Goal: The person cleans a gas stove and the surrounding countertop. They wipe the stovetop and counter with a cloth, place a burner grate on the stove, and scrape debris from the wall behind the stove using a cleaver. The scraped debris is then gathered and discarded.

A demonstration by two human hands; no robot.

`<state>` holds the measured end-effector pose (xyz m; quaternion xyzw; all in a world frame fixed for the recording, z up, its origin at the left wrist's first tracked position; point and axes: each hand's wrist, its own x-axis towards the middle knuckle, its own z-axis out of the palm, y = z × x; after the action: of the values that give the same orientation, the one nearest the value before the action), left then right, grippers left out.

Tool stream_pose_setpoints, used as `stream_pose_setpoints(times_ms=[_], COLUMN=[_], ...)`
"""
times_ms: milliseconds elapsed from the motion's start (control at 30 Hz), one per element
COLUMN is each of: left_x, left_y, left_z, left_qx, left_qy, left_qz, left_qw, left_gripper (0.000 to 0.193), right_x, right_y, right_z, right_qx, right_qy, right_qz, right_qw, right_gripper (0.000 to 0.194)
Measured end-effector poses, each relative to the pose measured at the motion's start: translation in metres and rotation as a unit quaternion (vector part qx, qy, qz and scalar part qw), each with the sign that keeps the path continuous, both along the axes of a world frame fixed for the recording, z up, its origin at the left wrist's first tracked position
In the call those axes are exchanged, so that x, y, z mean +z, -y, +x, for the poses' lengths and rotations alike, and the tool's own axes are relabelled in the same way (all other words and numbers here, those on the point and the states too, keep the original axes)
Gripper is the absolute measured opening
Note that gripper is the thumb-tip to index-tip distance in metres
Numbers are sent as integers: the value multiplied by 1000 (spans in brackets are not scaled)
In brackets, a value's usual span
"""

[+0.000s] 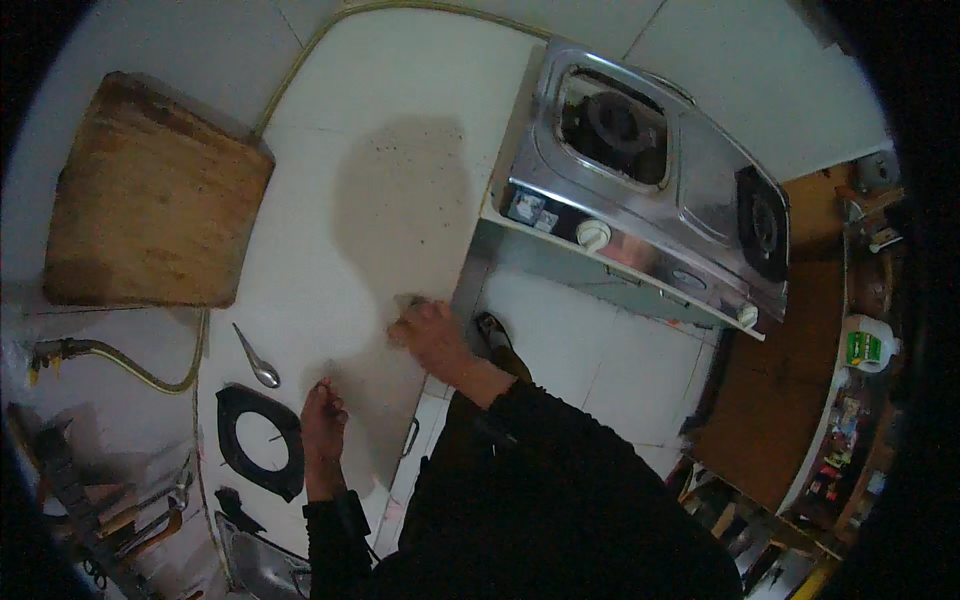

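Observation:
My right hand [435,339] is low over the white countertop [300,202], close to its front edge, fingers bent down. Something small and dark shows at its fingertips, too blurred to name. Dark crumbs lie scattered on the counter beyond it. My left hand [324,420] is above the counter with curled fingers; whether it holds anything is unclear. Beside it lies a black pan support [291,469] with a round opening, and a metal spoon [262,369] rests farther back. At the right stands a steel two-burner gas stove [697,161], its nearer burner [615,124] without a pan support.
A wooden board [157,202] leans at the left wall, with a yellowish gas hose [169,386] running behind it. A steel sink [262,559] is at lower left. Open drawers or shelves with a white jug [870,343] are at far right.

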<state>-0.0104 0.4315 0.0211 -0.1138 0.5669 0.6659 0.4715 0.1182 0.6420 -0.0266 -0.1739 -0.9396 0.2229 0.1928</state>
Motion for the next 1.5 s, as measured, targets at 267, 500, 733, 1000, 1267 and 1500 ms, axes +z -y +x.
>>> stream_pose_setpoints(times_ms=[267, 500, 733, 1000, 1267, 1500], left_x=[-11, -20, 7, 21, 8, 10], left_y=[-10, -36, -149, -321, -433, -459], left_z=[-3, -12, 29, 47, 38, 34], left_qx=[86, 107, -85, -252, -370, -375], left_qy=[100, 153, 62, -169, -263, -216], left_qz=[97, 253, 105, 24, -12, -103], left_qw=[987, 949, 989, 952, 891, 896], left_gripper=[21, 23, 37, 57, 68, 80], right_x=[19, 42, 65, 69, 65, 63], right_y=[-8, -22, -67, -128, -159, -169], right_z=[-5, 14, 144, 308, 400, 412], right_qx=[31, 5, -73, -181, -246, -288], right_qy=[86, -59, 7, 42, 130, 78], right_qz=[-39, -136, -159, -158, -224, -262], right_qw=[995, 989, 985, 970, 934, 918], right_gripper=[24, 36, 39, 39, 33, 32])
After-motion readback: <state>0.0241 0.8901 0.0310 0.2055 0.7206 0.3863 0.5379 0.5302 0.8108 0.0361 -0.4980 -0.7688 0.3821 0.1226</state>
